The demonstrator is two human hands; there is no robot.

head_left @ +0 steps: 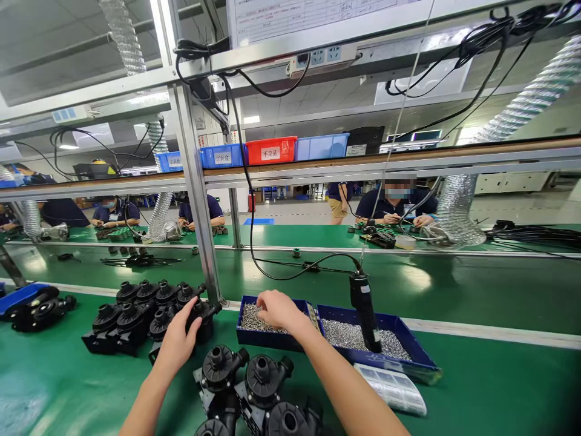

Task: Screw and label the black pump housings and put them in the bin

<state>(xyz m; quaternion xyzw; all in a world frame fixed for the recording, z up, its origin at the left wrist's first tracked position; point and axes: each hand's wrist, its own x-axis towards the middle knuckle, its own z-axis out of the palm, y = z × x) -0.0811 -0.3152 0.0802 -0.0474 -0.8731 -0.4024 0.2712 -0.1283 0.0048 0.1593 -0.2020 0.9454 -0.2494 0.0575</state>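
My left hand (178,340) reaches to the right end of a group of black pump housings (129,316). Its thumb and index finger are apart, at the near side of one pump housing (205,313); whether they touch it I cannot tell. Over the left blue bin (267,340), my right hand (280,312) dips curled fingers into long silver screws (250,317). The fingertips are partly hidden there. Closer to me, between my forearms, stand several more black pump housings (262,378) with round tops and side spouts.
A black electric screwdriver (364,312) hangs over the right blue bin (399,362) of small metal parts. A printed plastic packet (393,387) lies before it. A metal post (195,194) rises behind the pumps. Co-workers sit across the green bench (490,375).
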